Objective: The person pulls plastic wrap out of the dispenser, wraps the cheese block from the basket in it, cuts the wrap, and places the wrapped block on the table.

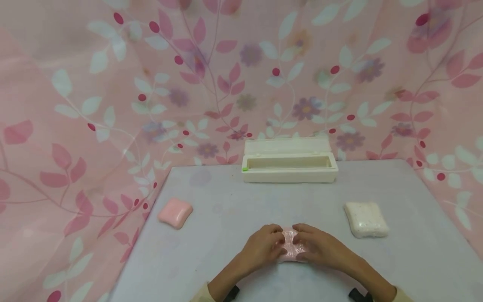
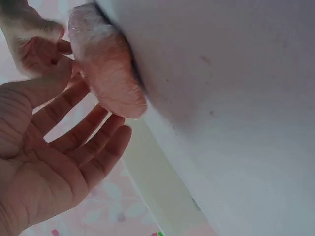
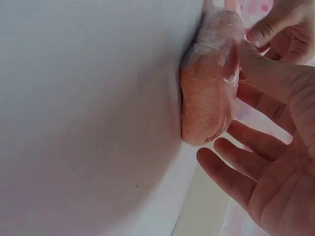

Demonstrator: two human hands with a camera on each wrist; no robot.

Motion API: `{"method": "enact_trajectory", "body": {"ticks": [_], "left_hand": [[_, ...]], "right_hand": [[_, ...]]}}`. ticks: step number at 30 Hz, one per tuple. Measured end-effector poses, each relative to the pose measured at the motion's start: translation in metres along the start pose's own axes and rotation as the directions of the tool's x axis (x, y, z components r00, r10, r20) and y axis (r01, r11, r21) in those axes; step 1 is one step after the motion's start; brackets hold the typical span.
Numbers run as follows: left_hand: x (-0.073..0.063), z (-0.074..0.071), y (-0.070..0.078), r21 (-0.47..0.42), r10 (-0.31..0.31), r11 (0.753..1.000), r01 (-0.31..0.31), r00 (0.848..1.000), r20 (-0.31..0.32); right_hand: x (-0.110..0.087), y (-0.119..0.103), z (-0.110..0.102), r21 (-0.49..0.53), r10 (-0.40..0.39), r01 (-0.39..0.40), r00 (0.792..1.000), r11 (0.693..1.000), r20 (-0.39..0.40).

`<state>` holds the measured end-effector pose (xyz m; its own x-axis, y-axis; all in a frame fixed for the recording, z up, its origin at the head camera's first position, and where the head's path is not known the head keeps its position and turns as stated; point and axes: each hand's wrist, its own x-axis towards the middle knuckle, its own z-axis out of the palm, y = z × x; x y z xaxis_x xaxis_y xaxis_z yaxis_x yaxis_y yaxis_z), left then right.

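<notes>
Between my hands on the table lies a pink soap bar [image 1: 289, 240], wrapped in clear, wrinkled film that shines. My left hand [image 1: 262, 246] holds it from the left side, fingertips and thumb at its edge. From the opposite side my right hand [image 1: 324, 247] holds it, fingers bent over the top edge and thumb near the front. The wrist views show the wrapped soap [image 2: 108, 64] standing close on the table surface, with the thumbs and index fingers against the film and the other fingers loosely bent beside it.
A white film dispenser box [image 1: 289, 176] with its lid raised stands at the back; a small green piece [image 1: 245, 169] sits at its left front. A pink soap bar [image 1: 175, 213] lies at left, a white wrapped bar [image 1: 366, 219] at right. Floral cloth [image 1: 226, 84] hangs behind the table.
</notes>
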<state>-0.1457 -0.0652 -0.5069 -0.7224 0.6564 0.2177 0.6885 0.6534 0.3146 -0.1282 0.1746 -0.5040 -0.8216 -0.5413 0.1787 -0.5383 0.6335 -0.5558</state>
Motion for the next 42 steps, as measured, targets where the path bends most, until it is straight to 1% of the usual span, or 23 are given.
{"method": "enact_trajectory", "body": {"ticks": [2,4,6,8,9,11,13,15,18,21,23,24,27,29,31,34,38,40,42], "left_hand": [[-0.003,-0.002,0.001,-0.013,0.021,1.0,-0.02,0.999,0.042],[-0.005,-0.002,0.002,-0.009,0.034,0.999,-0.034,0.997,0.062],[-0.008,0.001,0.003,0.012,0.052,0.999,-0.053,0.997,0.051],[-0.01,0.005,0.005,0.029,0.071,0.997,-0.072,0.997,0.027],[-0.01,0.007,0.005,0.044,0.084,0.995,-0.084,0.996,0.01],[-0.01,0.008,0.006,0.065,0.096,0.993,-0.095,0.995,-0.008],[-0.008,0.007,0.005,0.072,0.103,0.992,-0.102,0.995,-0.006],[-0.006,0.005,0.005,0.082,0.114,0.99,-0.113,0.993,-0.003],[-0.003,0.001,0.005,0.077,0.126,0.989,-0.125,0.992,-0.01],[-0.001,-0.002,0.005,0.08,0.13,0.989,-0.125,0.99,-0.062],[0.0,-0.004,0.005,0.084,0.123,0.99,-0.114,0.987,-0.107],[0.0,-0.005,0.006,0.087,0.115,0.991,-0.104,0.985,-0.129],[-0.001,-0.008,0.006,0.084,0.086,0.994,-0.073,0.982,-0.167],[-0.002,-0.009,0.007,0.078,0.068,0.995,-0.056,0.984,-0.166],[-0.003,-0.01,0.006,0.081,0.052,0.996,-0.04,0.987,-0.153],[-0.004,-0.01,0.005,0.082,0.028,0.996,-0.018,0.992,-0.127],[-0.006,-0.009,0.003,0.078,0.007,0.997,0.001,0.994,-0.109],[-0.007,-0.008,0.003,0.077,-0.001,0.997,0.009,0.995,-0.104],[-0.007,-0.008,0.003,0.079,-0.011,0.997,0.019,0.996,-0.093]], "right_hand": [[-0.001,-0.003,-0.002,-0.01,-0.026,0.026,0.998,1.0,0.051],[-0.001,-0.005,-0.001,-0.017,-0.04,0.041,0.996,0.999,0.076],[-0.001,-0.006,0.002,-0.015,-0.03,0.031,0.996,0.999,0.085],[-0.001,-0.006,0.005,-0.007,-0.022,0.023,0.996,1.0,0.085],[-0.002,-0.006,0.006,-0.004,-0.028,0.029,0.996,1.0,0.079],[-0.002,-0.006,0.006,0.005,-0.016,0.015,0.996,1.0,0.085],[-0.002,-0.006,0.004,0.017,-0.012,0.011,0.995,1.0,0.101],[-0.001,-0.006,0.004,0.002,-0.013,0.013,0.993,1.0,0.117],[0.004,-0.002,0.007,-0.038,-0.041,0.045,0.995,0.998,0.092],[0.008,0.003,0.003,-0.064,-0.071,0.073,0.997,0.995,0.032],[0.009,0.01,-0.009,-0.049,-0.075,0.075,0.997,0.996,-0.005],[0.009,0.014,-0.018,-0.042,-0.061,0.061,0.998,0.997,-0.018],[0.008,0.03,-0.053,-0.049,0.018,-0.021,0.998,0.999,-0.056],[0.008,0.045,-0.081,-0.061,0.076,-0.08,0.995,0.995,-0.07],[0.007,0.062,-0.108,-0.086,0.127,-0.133,0.989,0.987,-0.073],[0.005,0.091,-0.14,-0.145,0.154,-0.168,0.983,0.975,-0.102],[0.003,0.133,-0.167,-0.182,0.202,-0.221,0.973,0.958,-0.115],[0.003,0.153,-0.174,-0.16,0.24,-0.252,0.966,0.954,-0.096],[0.002,0.173,-0.176,-0.129,0.266,-0.275,0.961,0.953,-0.081]]}}
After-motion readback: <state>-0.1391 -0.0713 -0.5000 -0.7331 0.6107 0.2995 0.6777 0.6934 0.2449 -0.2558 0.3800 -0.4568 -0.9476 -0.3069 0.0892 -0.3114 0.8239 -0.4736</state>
